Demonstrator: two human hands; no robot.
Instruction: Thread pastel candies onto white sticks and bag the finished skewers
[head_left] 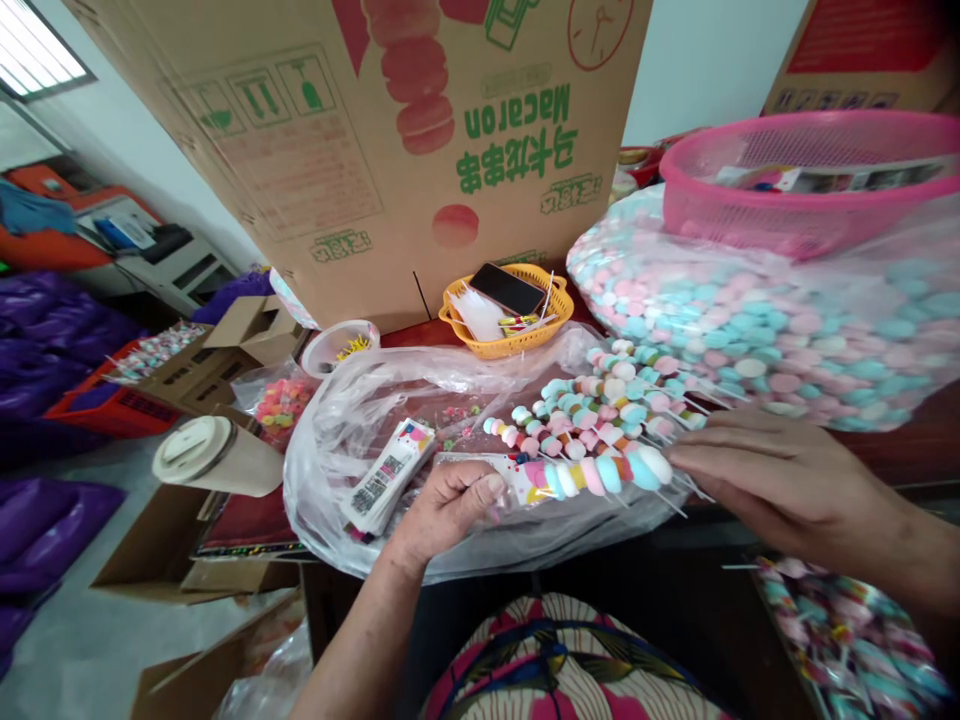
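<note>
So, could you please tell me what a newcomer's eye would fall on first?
The tall cardboard box with upside-down lettering at the back probably comes first. Next might be the big bag of pink and blue sweets at right, under a pink basket. In front, the left hand pinches the wrapper on a candy skewer.

Pink-patterned garment (566, 665), 2 bare forearms (369, 625)

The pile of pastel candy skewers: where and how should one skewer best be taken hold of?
Probably by its thin white stick, coming from the right: bare stick ends point that way, while the rounded pink and blue candies lie crowded together.
</note>
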